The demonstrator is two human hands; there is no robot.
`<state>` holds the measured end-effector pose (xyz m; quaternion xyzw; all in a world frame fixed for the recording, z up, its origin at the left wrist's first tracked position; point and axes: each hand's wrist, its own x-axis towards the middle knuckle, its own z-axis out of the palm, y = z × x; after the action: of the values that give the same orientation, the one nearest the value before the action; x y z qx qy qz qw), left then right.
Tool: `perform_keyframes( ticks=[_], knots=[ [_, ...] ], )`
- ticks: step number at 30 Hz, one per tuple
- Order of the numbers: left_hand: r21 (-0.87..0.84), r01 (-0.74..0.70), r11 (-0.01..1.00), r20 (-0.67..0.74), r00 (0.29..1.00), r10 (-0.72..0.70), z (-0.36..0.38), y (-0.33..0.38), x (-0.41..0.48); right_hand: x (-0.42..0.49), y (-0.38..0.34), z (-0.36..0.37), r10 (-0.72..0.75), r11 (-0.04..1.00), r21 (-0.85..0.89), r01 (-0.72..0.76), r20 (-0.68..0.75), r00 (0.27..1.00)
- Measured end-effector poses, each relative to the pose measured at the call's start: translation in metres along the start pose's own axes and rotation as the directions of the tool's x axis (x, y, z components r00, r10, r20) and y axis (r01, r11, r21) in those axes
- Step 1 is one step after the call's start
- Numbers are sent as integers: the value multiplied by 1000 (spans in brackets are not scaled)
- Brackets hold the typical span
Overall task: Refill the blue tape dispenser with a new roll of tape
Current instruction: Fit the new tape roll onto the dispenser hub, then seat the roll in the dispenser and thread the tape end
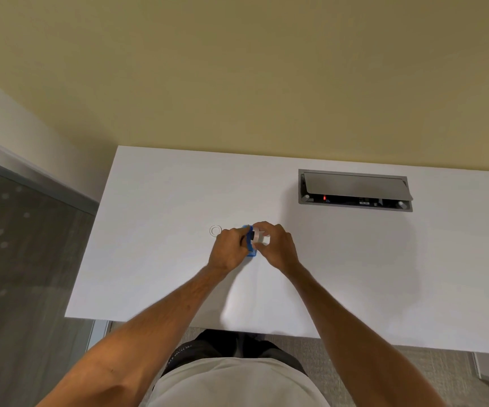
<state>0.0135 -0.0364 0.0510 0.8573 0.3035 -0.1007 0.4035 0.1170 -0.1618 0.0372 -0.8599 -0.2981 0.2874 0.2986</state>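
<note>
The blue tape dispenser (250,243) is in the middle of the white desk (155,259), held between both hands. My left hand (228,250) grips its left side with curled fingers. My right hand (275,245) pinches a whitish roll of tape (260,237) against the dispenser's right side. A small clear ring (215,230), like an empty tape core, lies flat on the desk just left of my left hand. Most of the dispenser is hidden by my fingers.
A grey recessed power and cable box (354,190) with its lid tilted open sits in the desk at the back right. A beige wall runs behind the desk. A frosted glass panel (17,245) stands to the left. The desk's front edge is near my body.
</note>
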Motion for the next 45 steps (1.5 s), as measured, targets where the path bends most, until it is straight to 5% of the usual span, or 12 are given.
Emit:
perform_keyframes(
  ticks=[4,15,45],
  knots=[
    [-26,45,999,10,999,-45,-1,-9,0,11,-1,5,-9,993,-118,12,32,999],
    [259,-190,947,154,976,154,17,-45,27,36,12,25,-1,987,-160,14,78,997],
    [43,-122,992,156,981,114,26,-49,45,52,19,43,5,952,-305,14,63,998]
  ],
)
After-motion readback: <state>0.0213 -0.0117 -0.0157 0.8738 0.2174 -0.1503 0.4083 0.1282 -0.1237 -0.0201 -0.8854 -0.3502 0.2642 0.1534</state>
